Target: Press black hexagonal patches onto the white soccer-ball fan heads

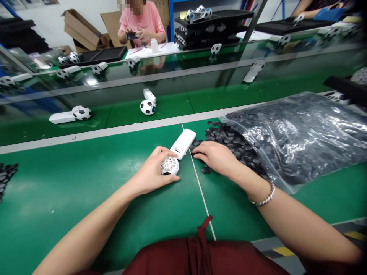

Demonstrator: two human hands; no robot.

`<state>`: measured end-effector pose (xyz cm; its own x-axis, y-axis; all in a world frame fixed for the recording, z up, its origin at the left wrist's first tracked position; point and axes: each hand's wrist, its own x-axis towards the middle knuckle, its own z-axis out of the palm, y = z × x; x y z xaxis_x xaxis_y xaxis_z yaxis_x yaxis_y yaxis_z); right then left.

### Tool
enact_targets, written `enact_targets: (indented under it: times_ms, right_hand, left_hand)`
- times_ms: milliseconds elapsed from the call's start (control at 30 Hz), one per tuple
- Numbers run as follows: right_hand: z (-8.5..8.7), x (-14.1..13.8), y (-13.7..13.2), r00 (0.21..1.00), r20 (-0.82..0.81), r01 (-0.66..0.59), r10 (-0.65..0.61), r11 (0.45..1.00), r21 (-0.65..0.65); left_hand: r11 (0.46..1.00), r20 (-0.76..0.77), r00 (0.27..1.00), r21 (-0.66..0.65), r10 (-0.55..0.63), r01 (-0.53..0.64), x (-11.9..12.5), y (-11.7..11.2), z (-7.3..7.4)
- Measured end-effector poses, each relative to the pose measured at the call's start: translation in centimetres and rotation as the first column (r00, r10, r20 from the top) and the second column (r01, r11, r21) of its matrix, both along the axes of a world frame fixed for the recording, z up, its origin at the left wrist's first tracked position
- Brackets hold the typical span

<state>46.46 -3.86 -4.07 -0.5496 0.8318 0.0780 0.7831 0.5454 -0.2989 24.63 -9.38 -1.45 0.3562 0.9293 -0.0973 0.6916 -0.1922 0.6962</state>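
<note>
- Head view: your left hand [155,170] is curled around the ball-shaped head of a white handheld fan [176,152], fingers wrapped over it, thumb under; the hand is closed on it.
- The fan's long axis runs diagonally: its ball head sits in your grip, its flat white handle points up and to the right, away from you, resting on the green table [86,183].
- The ball head shows a white lattice of pentagon and hexagon cells, unfilled.
- Your right hand [215,156] is just right of the grip, palm down, fingertips [196,153] pressed onto loose black pieces [226,141]; whether it has pinched one up, can't tell.
- The pieces spill from a clear plastic bag [301,133] further right of the grip.
- Beyond the grip, on the conveyor belt [172,107], lies a finished football-pattern fan [147,104], and another [71,114] to the left.
- No readable brand, label or writing on the fan.
- Silver bracelet [265,196] on your right wrist.
</note>
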Motion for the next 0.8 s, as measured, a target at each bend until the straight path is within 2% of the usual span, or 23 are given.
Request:
enact_targets:
  times_ms: [133, 300, 400, 567, 700, 800]
  right_hand:
    - [-0.1, 0.4, 0.0, 0.991, -0.127, -0.023, 0.028, 0.999, 0.040]
    - [-0.3, 0.1, -0.5, 0.947, -0.314, -0.085, 0.069, 0.996, -0.035]
    - [-0.6, -0.3, -0.8, 0.919, -0.375, -0.143, 0.122, 0.989, -0.030]
    - [-0.7, -0.8, -1.1, 0.915, -0.355, -0.160, 0.192, 0.980, 0.119]
    - [-0.3, -0.9, -1.3, 0.929, -0.320, -0.098, 0.187, 0.957, 0.273]
    - [0.0, -1.0, -1.5, 0.890, -0.402, -0.106, 0.216, 0.955, 0.278]
  left_hand:
    - [1.000, -0.043, 0.999, 0.015, 0.005, -0.005, -0.2, 0.1, 0.0]
    - [1.000, -0.060, 0.998, 0.014, -0.010, 0.011, -0.4, 0.2, 0.2]
    - [1.000, -0.049, 0.999, 0.016, -0.009, 0.010, -0.3, 0.3, 0.1]
    - [1.000, -0.043, 0.999, 0.005, -0.009, 0.009, -0.2, 0.4, -0.1]
    - [1.000, -0.043, 0.999, 0.015, -0.007, 0.008, -0.3, 0.3, -0.3]
    - [0.999, -0.043, 0.999, 0.034, -0.005, 0.007, -0.3, 0.3, -0.4]
